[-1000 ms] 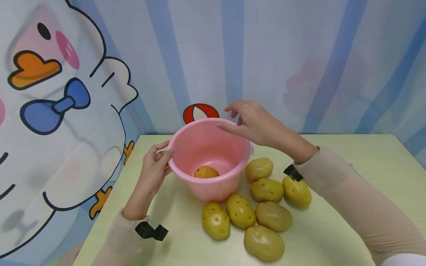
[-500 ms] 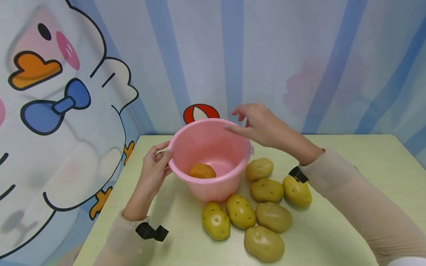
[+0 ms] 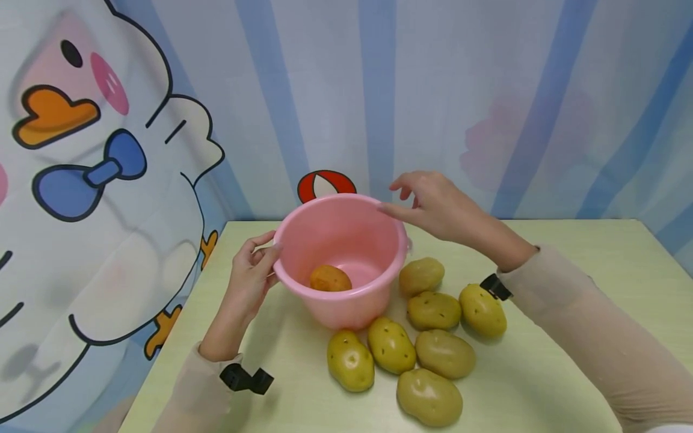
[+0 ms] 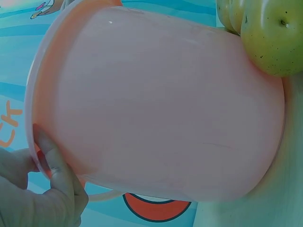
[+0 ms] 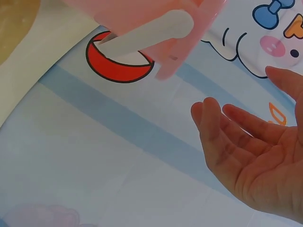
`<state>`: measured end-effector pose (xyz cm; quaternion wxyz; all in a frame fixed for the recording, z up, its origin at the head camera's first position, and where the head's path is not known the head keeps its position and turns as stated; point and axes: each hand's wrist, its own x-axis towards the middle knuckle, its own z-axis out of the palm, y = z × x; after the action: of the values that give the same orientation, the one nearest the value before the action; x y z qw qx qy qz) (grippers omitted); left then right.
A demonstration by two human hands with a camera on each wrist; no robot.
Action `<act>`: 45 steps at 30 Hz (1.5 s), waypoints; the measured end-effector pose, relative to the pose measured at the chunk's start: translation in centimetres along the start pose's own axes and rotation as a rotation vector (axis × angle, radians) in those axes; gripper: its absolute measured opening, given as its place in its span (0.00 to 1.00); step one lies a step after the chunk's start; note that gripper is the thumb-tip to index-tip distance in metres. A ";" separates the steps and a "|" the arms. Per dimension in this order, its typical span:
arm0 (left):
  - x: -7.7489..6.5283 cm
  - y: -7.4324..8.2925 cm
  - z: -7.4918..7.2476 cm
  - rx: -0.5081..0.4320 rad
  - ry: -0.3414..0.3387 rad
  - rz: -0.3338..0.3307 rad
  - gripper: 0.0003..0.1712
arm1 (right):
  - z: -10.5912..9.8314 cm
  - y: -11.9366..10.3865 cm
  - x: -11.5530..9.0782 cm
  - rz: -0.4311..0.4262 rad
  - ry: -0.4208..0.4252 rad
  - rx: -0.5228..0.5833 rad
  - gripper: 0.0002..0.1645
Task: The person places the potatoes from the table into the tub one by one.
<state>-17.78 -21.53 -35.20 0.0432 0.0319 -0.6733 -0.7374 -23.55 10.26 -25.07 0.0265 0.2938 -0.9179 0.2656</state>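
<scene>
Potato point(image 3: 331, 279) sits inside the pink bucket point(image 3: 346, 310) in the head view, seven more potatoes point(image 3: 445, 353) on the table point(image 3: 568, 264). Left wrist view: left hand point(image 4: 42, 205) pinches the bucket's rim point(image 4: 29, 104). Right wrist view: right hand point(image 5: 262, 168) is free, fingers loosely bent.

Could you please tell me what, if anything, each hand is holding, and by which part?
The left hand holds the pink bucket by its rim, on the left side. The right hand holds nothing.
</scene>
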 end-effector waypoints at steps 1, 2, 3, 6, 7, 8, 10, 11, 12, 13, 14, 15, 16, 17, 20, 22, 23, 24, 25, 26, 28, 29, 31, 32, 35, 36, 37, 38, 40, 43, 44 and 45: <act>0.0 0.0 0.0 0.000 0.000 -0.001 0.25 | 0.0 0.1 -0.1 0.003 0.002 -0.002 0.30; 0.0 0.0 0.0 -0.001 0.000 -0.001 0.25 | -0.1 0.2 -0.2 0.007 0.006 -0.005 0.30; 0.0 0.0 0.0 -0.002 -0.001 -0.002 0.25 | -0.1 0.2 -0.3 0.008 0.008 -0.009 0.30; 0.0 -0.1 0.0 0.001 -0.001 -0.004 0.25 | -0.2 0.6 -0.6 0.016 0.011 -0.013 0.30; 0.0 -0.1 0.0 0.003 -0.001 -0.005 0.25 | -0.2 0.7 -0.7 0.018 0.011 -0.014 0.30; 0.0 -0.1 0.0 0.004 0.000 -0.006 0.25 | -0.2 0.9 -0.8 0.017 0.010 -0.015 0.30; -0.1 -0.1 0.0 0.005 0.002 -0.008 0.25 | -0.2 1.2 -0.9 0.020 0.011 -0.016 0.29; -0.1 -0.1 0.0 0.004 0.003 -0.008 0.25 | -0.3 1.3 -1.0 0.021 0.011 -0.018 0.29; -0.1 -0.1 0.0 0.002 0.003 -0.009 0.25 | -0.3 1.4 -1.1 0.021 0.011 -0.020 0.29; -0.1 -0.1 0.0 0.001 0.003 -0.009 0.25 | -0.3 1.6 -1.1 0.022 0.013 -0.022 0.29; -0.1 0.0 0.1 -0.001 0.002 -0.008 0.25 | -0.4 1.7 -1.2 0.024 0.015 -0.024 0.28; -0.1 0.0 0.1 -0.004 0.001 -0.008 0.25 | -0.4 1.8 -1.3 0.028 0.019 -0.028 0.28; -0.1 0.0 0.0 -0.005 0.001 -0.008 0.25 | -0.4 1.9 -1.3 0.031 0.020 -0.029 0.28; -0.1 0.0 0.0 -0.005 0.000 -0.008 0.25 | -0.4 2.1 -1.4 0.035 0.021 -0.032 0.28; -0.1 -0.1 -0.1 -0.011 -0.003 -0.006 0.25 | -0.4 2.5 -1.7 0.043 0.024 -0.041 0.28; -0.2 -0.1 -0.1 -0.012 -0.004 -0.005 0.25 | -0.5 2.7 -1.9 0.047 0.020 -0.041 0.28; -0.2 -0.1 -0.1 -0.012 -0.004 -0.005 0.25 | -0.5 2.9 -2.0 0.048 0.017 -0.040 0.29; -0.2 -0.1 -0.1 -0.011 -0.003 -0.005 0.25 | -0.5 3.0 -2.1 0.050 0.014 -0.041 0.29; -0.2 -0.1 -0.2 -0.010 -0.004 -0.004 0.25 | -0.5 3.1 -2.1 0.053 0.013 -0.041 0.29; -0.2 -0.1 -0.2 -0.007 -0.003 -0.005 0.25 | -0.5 3.2 -2.2 0.054 0.009 -0.040 0.29; -0.1 -0.1 -0.2 -0.001 -0.003 -0.004 0.25 | -0.5 3.4 -2.4 0.055 0.003 -0.044 0.29; -0.1 -0.1 -0.2 0.000 -0.002 -0.004 0.25 | -0.5 3.5 -2.5 0.057 0.002 -0.048 0.29; -0.1 -0.1 -0.2 0.000 -0.003 -0.004 0.25 | -0.5 3.7 -2.6 0.058 0.002 -0.052 0.28; -0.1 -0.1 -0.2 0.001 -0.002 -0.004 0.25 | -0.5 3.8 -2.7 0.057 0.001 -0.053 0.29; -0.1 -0.1 -0.2 0.001 -0.001 -0.005 0.25 | -0.5 4.2 -2.9 0.061 0.005 -0.055 0.28; -0.1 -0.1 -0.2 0.000 0.000 -0.005 0.25 | -0.4 4.3 -3.0 0.062 0.005 -0.054 0.28; -0.1 -0.1 -0.2 -0.001 0.001 -0.004 0.25 | -0.4 4.5 -3.1 0.065 0.003 -0.054 0.28; 0.0 -0.2 -0.2 -0.004 0.001 -0.003 0.25 | -0.4 4.6 -3.2 0.070 -0.001 -0.054 0.28; 0.0 -0.2 -0.2 -0.015 0.001 0.000 0.25 | -0.3 4.8 -3.4 0.076 -0.016 -0.058 0.28; 0.1 -0.2 -0.2 -0.032 -0.002 0.003 0.25 | -0.1 5.2 -3.6 0.090 -0.037 -0.062 0.29; 0.1 -0.2 -0.2 -0.035 -0.003 0.004 0.25 | 0.0 5.4 -3.7 0.092 -0.042 -0.064 0.29; 0.1 -0.3 -0.2 -0.036 -0.004 0.003 0.25 | 0.0 5.5 -3.7 0.092 -0.047 -0.065 0.29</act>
<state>-17.87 -21.72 -35.47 0.0436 0.0289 -0.6601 -0.7494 -23.50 15.99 -28.44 0.0022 0.2562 -0.9390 0.2295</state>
